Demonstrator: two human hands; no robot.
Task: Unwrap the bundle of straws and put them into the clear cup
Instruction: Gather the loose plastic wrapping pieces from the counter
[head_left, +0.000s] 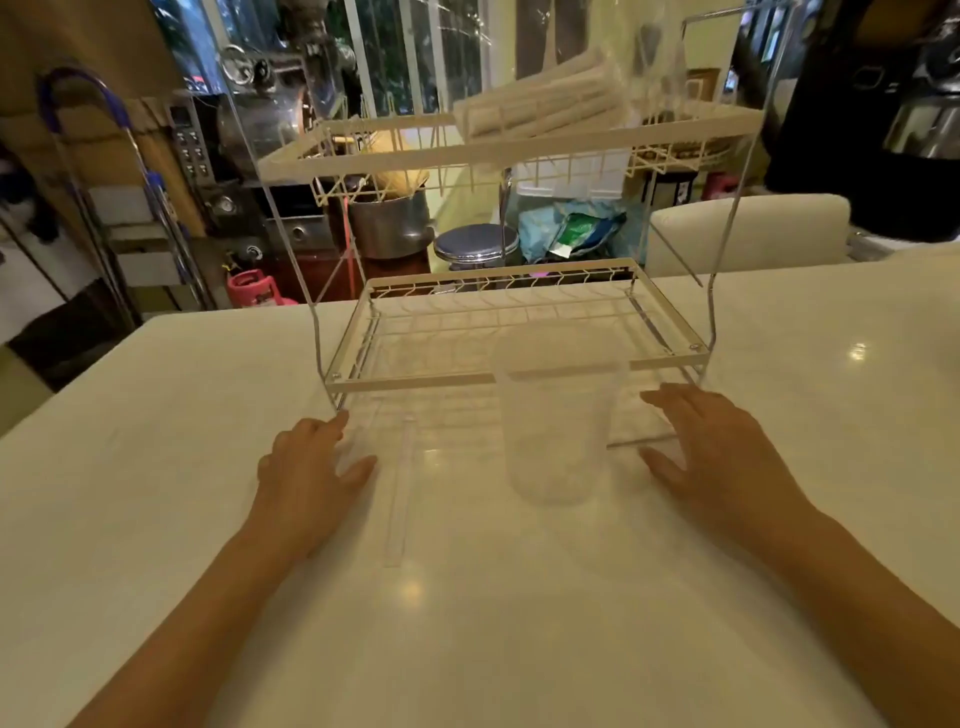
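Left hand (306, 467): flat and spread on the desk (156, 467), left of the clear cup (558, 415), its grip closed on nothing; fingertips near the rack's front left foot.

Loose straw (397, 499): what looks like a single clear or wrapped straw lies on the desk between the left hand and the cup, long axis running away from the person; too faint to be sure.

Rack (410, 383): white wire, two tiers, standing on the desk directly behind the cup; the lower tier appears bare.

Clear cup: upright on the desk in front of the rack's lower tier, between the two hands, and looks empty.

Bundle of straws (540, 106): still wrapped, lying on the rack's upper tier, above and behind the cup; long axis roughly left to right, right end tilted upward.

Right hand (711, 452): open with fingers spread, just right of the cup, grip holding nothing.

Key relation: the bundle lies up and forward of both hands, slightly toward the cup's right side, so the right hand seems the nearer one to reach for it.

Stage: judged as the start; nothing unwrapped, nothing in the cup.
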